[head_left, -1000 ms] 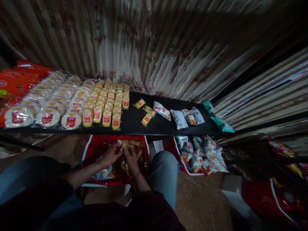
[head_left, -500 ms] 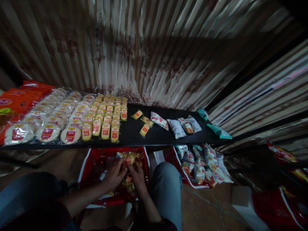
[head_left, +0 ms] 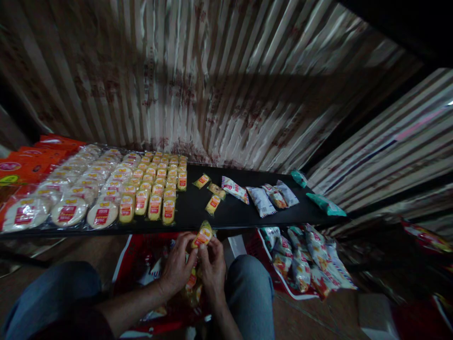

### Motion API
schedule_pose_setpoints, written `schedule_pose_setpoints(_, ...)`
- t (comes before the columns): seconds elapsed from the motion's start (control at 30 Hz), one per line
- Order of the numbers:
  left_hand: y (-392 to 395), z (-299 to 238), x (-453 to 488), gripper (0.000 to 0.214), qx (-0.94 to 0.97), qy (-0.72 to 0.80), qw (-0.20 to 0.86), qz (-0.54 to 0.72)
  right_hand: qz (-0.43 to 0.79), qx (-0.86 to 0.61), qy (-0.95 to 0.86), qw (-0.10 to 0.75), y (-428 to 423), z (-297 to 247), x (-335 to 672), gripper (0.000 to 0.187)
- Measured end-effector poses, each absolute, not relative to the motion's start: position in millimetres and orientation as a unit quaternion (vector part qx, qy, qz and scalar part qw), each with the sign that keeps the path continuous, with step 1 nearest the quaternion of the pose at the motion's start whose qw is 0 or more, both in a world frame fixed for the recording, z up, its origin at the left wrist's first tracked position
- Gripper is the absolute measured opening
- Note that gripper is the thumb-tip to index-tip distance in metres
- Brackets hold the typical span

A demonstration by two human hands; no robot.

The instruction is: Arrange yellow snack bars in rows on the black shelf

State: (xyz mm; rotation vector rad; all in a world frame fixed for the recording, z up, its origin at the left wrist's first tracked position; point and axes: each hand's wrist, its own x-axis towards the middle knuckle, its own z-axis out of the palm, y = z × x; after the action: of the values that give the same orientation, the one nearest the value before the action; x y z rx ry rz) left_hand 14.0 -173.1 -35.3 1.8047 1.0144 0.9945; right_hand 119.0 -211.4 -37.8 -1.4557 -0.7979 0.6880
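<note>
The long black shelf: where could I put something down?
The black shelf has bare room between the rows of oblong yellow plastic packets and the loose yellow packets, and between the white plastic bags and the green plastic packets. Its left side is crowded with round white packets and orange packets.

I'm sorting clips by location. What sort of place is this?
Probably a small shop or snack stall, though I can't be certain. Small yellow packets and round white packets stand in rows on a black shelf, with a red basket of snack bags lower down.
</note>
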Motion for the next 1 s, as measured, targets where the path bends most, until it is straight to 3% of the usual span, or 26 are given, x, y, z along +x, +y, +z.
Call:
schedule_pose_setpoints(0.23, -152, -26, 25, 0.023, 0.704, 0.414, 0.368, 0.444, 0.314, -0.616, -0.388, 0.610, -186, -18, 124, 0.035)
schedule_pose_setpoints(0.67, -117, -13, 23, 0.054, 0.789, 0.400, 0.215, 0.414, 0.249, -0.625, -0.463, 0.577, -114, -10, 128, 0.026)
schedule_pose_setpoints(0.8, -107, -13, 24, 0.054, 0.792, 0.386, 0.238, 0.409, 0.236, -0.641, -0.470, 0.559, -92, -10, 128, 0.028)
schedule_pose_setpoints(1.0, -94, -19, 27, 0.047, 0.734, 0.407, 0.356, 0.413, 0.237, -0.642, -0.491, 0.539, -66, -17, 130, 0.029)
